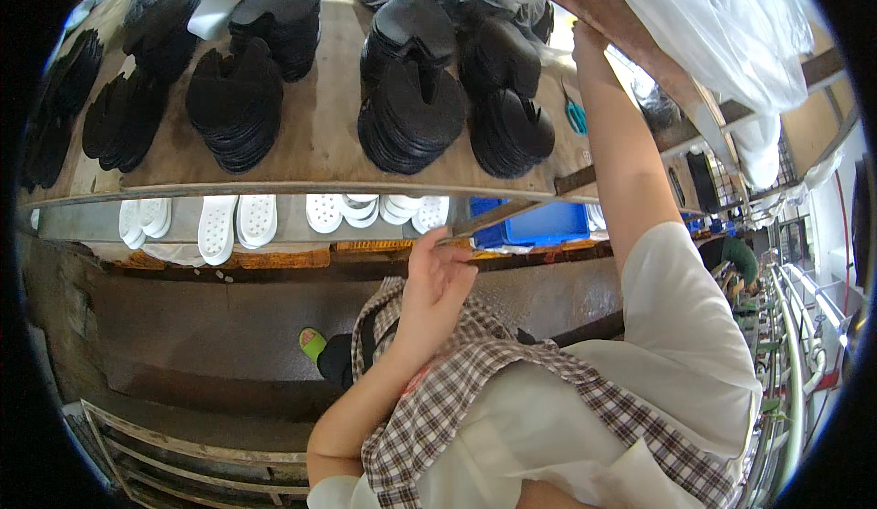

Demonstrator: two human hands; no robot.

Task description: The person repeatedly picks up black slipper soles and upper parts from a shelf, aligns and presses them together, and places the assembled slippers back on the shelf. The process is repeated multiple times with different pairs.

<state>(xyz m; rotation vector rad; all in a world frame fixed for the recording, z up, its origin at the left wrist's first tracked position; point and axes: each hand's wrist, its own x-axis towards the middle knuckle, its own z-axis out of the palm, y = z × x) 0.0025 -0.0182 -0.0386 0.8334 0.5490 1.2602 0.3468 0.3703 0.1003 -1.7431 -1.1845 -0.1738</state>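
My right arm stretches up over a wooden shelf point(338, 166). At its far end my right hand point(587, 37) is by a wooden beam; its fingers are mostly hidden, so their grip does not show. Teal-handled scissors point(574, 116) lie on the shelf beside that forearm. Several stacks of thin black notched pieces, rounded like shoe insoles, stand along the shelf, among them a middle stack point(411, 121) and a left stack point(233, 111). My left hand point(437, 285) hovers below the shelf edge in front of my checked apron point(429, 408), fingers loosely bent and apart, holding nothing.
White perforated clogs point(237, 223) stand on a lower level, with a blue tray point(545, 224) to their right. Clear plastic sheeting point(722, 25) hangs at upper right. A slatted wooden rack point(201, 454) is at lower left. Another person point(735, 258) bends over farther right.
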